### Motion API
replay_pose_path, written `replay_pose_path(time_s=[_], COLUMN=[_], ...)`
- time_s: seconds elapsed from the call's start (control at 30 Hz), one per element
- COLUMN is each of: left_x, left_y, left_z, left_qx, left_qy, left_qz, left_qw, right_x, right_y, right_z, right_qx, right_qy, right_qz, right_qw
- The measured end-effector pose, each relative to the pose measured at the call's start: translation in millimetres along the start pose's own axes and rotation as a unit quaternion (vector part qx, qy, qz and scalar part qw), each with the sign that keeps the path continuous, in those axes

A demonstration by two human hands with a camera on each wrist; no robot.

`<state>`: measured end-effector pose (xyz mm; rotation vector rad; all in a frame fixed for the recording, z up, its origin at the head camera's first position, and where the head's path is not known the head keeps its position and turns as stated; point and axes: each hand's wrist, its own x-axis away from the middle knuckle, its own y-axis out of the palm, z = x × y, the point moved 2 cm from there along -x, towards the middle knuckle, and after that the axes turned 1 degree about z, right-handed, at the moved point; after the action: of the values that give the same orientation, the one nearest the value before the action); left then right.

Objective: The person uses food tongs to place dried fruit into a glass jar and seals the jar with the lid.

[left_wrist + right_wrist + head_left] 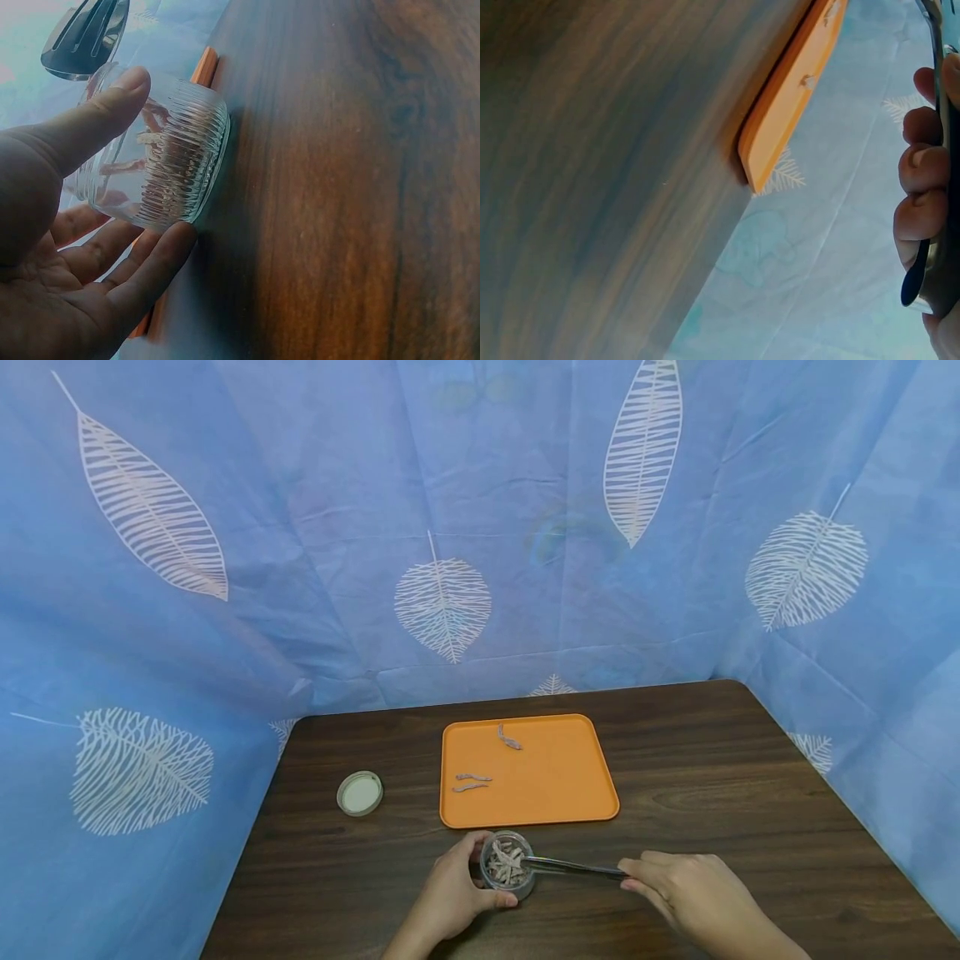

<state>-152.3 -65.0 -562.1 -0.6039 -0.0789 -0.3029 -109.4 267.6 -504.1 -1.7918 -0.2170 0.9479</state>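
A glass jar (527,887) with ribbed sides holds several pale, dried strips (507,863). My left hand (454,885) grips it, thumb on one side and fingers on the other, as the left wrist view also shows. My right hand (686,889) holds a pair of metal tongs (573,866) by the handle end. Their slotted tip (86,37) shows at the jar's mouth in the left wrist view; whether it pinches a strip cannot be made out. Right wrist view: curled fingers (922,166) wrap the handle.
Beyond the jar lies an orange tray (555,777) with two thin strips (472,782) at its left and another darker piece (510,741) near its far edge. A round lid (360,793) rests on the dark wooden table (300,877) to the left. Blue leaf-patterned cloth (337,527) surrounds the table.
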Motion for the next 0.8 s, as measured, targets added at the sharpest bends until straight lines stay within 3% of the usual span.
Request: replay_pose_path(time_s=[0.8], left_x=[0.3], left_y=[-0.3], left_z=[-1.6], left_qx=[0.012], left_qy=[0.005], left_qz=[-0.005], left_qw=[0.9999], right_x=[-24.1], right_y=[-4], right_z=[-11], right_qx=[0.03], right_qy=[-0.027], right_qz=[-0.024], right_qw=[0.9989])
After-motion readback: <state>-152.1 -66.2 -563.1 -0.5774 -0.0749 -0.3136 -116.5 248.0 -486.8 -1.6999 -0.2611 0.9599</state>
